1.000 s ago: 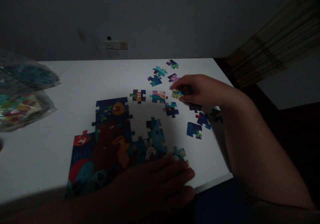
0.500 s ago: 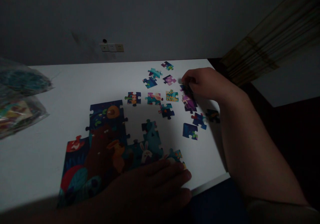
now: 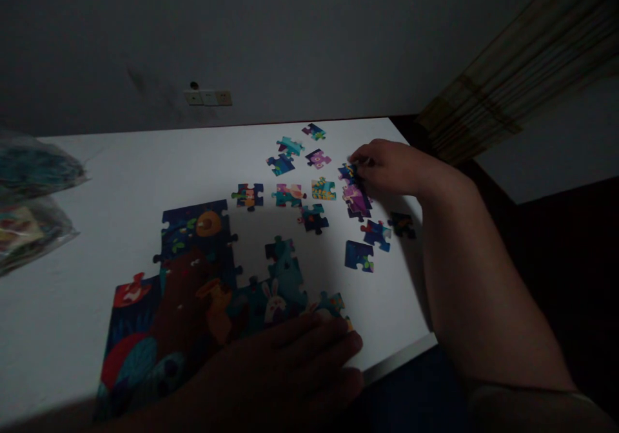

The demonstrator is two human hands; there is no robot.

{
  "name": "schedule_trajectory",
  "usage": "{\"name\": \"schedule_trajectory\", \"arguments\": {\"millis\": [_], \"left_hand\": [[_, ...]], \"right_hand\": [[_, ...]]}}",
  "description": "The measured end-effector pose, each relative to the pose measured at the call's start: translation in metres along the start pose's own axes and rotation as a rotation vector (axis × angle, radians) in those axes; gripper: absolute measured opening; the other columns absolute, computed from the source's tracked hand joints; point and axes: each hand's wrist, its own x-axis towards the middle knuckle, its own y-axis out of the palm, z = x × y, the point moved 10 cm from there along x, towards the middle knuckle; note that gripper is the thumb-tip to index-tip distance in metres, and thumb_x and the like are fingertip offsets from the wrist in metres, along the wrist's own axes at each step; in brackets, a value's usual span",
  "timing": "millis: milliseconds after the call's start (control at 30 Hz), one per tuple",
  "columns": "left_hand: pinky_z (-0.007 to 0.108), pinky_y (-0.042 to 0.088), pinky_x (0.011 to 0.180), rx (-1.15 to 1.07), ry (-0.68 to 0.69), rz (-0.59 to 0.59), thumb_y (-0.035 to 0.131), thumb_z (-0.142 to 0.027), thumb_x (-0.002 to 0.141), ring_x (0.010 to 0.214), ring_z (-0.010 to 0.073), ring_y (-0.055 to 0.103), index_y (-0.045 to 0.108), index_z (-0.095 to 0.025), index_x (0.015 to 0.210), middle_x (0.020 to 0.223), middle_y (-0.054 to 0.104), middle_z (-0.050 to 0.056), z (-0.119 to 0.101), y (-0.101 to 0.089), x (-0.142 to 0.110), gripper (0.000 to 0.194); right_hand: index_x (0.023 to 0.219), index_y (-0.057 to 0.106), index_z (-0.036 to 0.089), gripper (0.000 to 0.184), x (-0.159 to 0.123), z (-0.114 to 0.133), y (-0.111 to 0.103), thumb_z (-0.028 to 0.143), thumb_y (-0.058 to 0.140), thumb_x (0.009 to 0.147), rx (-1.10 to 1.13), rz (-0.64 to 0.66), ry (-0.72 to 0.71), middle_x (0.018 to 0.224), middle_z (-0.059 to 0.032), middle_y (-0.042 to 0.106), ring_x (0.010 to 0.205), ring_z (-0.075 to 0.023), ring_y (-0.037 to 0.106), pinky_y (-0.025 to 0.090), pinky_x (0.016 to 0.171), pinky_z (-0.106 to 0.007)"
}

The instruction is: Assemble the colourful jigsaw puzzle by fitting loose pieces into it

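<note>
My left hand [image 3: 290, 362] lies flat with fingers stretched out over the lower right part of a partly joined jigsaw puzzle [image 3: 193, 291], which shows a brown bear and white rabbits. Part of the puzzle is hidden beneath it. Over at the right, my right hand [image 3: 387, 165] is curled, thumb and fingers closed at the edge of a dark blue puzzle piece [image 3: 348, 173]. Just below that piece sits a purple puzzle piece [image 3: 356, 198]. A pink-purple piece [image 3: 318, 158] and a yellow-leaf piece [image 3: 324, 189] lie to the left of this hand.
Several loose pieces are spread on the white table [image 3: 193, 162], among them a dark blue corner piece [image 3: 359, 256] and a fox-coloured piece [image 3: 248, 196]. Clear plastic bags [image 3: 39, 227] lie at the left. A wall with sockets [image 3: 208, 98] stands behind; a curtain [image 3: 493, 78] hangs at right.
The view has shifted slightly, so the table and pieces appear further left. My right hand has come slightly lower over the dark blue piece, which shows more plainly. My left hand stays flat on the puzzle.
</note>
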Motion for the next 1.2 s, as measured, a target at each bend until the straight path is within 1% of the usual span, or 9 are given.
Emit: {"name": "schedule_trajectory", "arguments": {"millis": [100, 200, 267, 300, 467, 567, 833, 1033, 1200], "left_hand": [[0.035, 0.05, 0.137, -0.005, -0.004, 0.007, 0.066, -0.028, 0.126, 0.162, 0.0209, 0.069, 0.078, -0.027, 0.162, 0.18, 0.072, 0.003, 0.0, 0.003, 0.0, 0.038], [0.034, 0.05, 0.138, -0.005, -0.01, 0.011, 0.067, -0.03, 0.126, 0.163, 0.0205, 0.068, 0.078, -0.028, 0.161, 0.181, 0.071, 0.003, 0.001, 0.004, 0.001, 0.037], [0.034, 0.049, 0.139, 0.0, -0.007, 0.01, 0.069, -0.03, 0.125, 0.162, 0.0205, 0.069, 0.078, -0.027, 0.162, 0.181, 0.071, 0.003, 0.001, 0.003, 0.002, 0.038], [0.034, 0.049, 0.139, 0.0, -0.001, 0.011, 0.07, -0.029, 0.125, 0.162, 0.0206, 0.069, 0.078, -0.027, 0.162, 0.181, 0.071, 0.003, 0.0, 0.002, 0.002, 0.038], [0.034, 0.048, 0.14, -0.015, 0.007, 0.029, 0.066, -0.032, 0.127, 0.163, 0.0202, 0.069, 0.077, -0.027, 0.165, 0.181, 0.071, 0.001, 0.001, 0.003, 0.0, 0.04], [0.035, 0.049, 0.139, -0.003, 0.008, 0.027, 0.066, -0.033, 0.128, 0.162, 0.0203, 0.07, 0.078, -0.027, 0.165, 0.18, 0.072, 0.0, 0.001, 0.002, -0.001, 0.039], [0.035, 0.05, 0.137, -0.01, 0.003, 0.043, 0.073, -0.031, 0.124, 0.162, 0.0201, 0.069, 0.078, -0.026, 0.165, 0.18, 0.073, 0.003, 0.0, 0.002, 0.001, 0.042], [0.036, 0.049, 0.138, 0.007, 0.01, 0.026, 0.072, -0.032, 0.124, 0.162, 0.0207, 0.068, 0.077, -0.027, 0.165, 0.181, 0.072, 0.001, -0.001, 0.007, -0.002, 0.042], [0.035, 0.049, 0.139, -0.003, 0.001, 0.036, 0.072, -0.03, 0.124, 0.164, 0.0203, 0.067, 0.077, -0.026, 0.165, 0.181, 0.071, 0.002, -0.001, 0.003, -0.001, 0.042]], "right_hand": [[0.15, 0.083, 0.021, 0.065, -0.012, 0.0, 0.0, 0.056, 0.081, 0.096, 0.058, 0.058, 0.058, 0.149, -0.0218, 0.084, 0.127, -0.0457, 0.081, 0.064, 0.113, -0.058], [0.145, 0.082, 0.026, 0.081, -0.021, 0.009, 0.004, 0.068, 0.099, 0.078, 0.109, 0.145, 0.025, 0.143, -0.0168, 0.085, 0.124, -0.0445, 0.08, 0.065, 0.107, -0.054], [0.138, 0.082, 0.027, 0.084, -0.024, 0.015, 0.007, 0.066, 0.106, 0.067, 0.1, 0.185, -0.003, 0.138, -0.0148, 0.085, 0.121, -0.0431, 0.08, 0.065, 0.101, -0.051], [0.134, 0.082, 0.027, 0.08, -0.024, 0.016, 0.007, 0.063, 0.107, 0.067, 0.092, 0.195, -0.009, 0.135, -0.0139, 0.085, 0.118, -0.042, 0.08, 0.064, 0.098, -0.05], [0.113, 0.083, 0.025, 0.046, -0.025, 0.02, 0.004, 0.048, 0.1, 0.077, 0.097, 0.201, 0.029, 0.111, -0.0098, 0.086, 0.099, -0.035, 0.081, 0.06, 0.086, -0.044], [0.108, 0.082, 0.025, 0.036, -0.026, 0.02, 0.001, 0.044, 0.096, 0.082, 0.122, 0.198, 0.026, 0.103, -0.0082, 0.087, 0.093, -0.0321, 0.08, 0.058, 0.081, -0.042], [0.107, 0.078, 0.024, 0.036, -0.028, 0.016, -0.003, 0.049, 0.093, 0.085, 0.135, 0.174, -0.009, 0.106, -0.011, 0.086, 0.09, -0.031, 0.078, 0.056, 0.078, -0.041], [0.123, 0.081, 0.021, 0.041, -0.029, 0.011, -0.003, 0.044, 0.086, 0.09, 0.189, 0.159, 0.006, 0.11, -0.0137, 0.088, 0.094, -0.0329, 0.08, 0.058, 0.081, -0.041], [0.116, 0.081, 0.024, 0.036, -0.031, 0.012, -0.011, 0.051, 0.086, 0.093, 0.223, 0.101, -0.041, 0.116, -0.0137, 0.089, 0.101, -0.0342, 0.08, 0.06, 0.085, -0.042]]}}
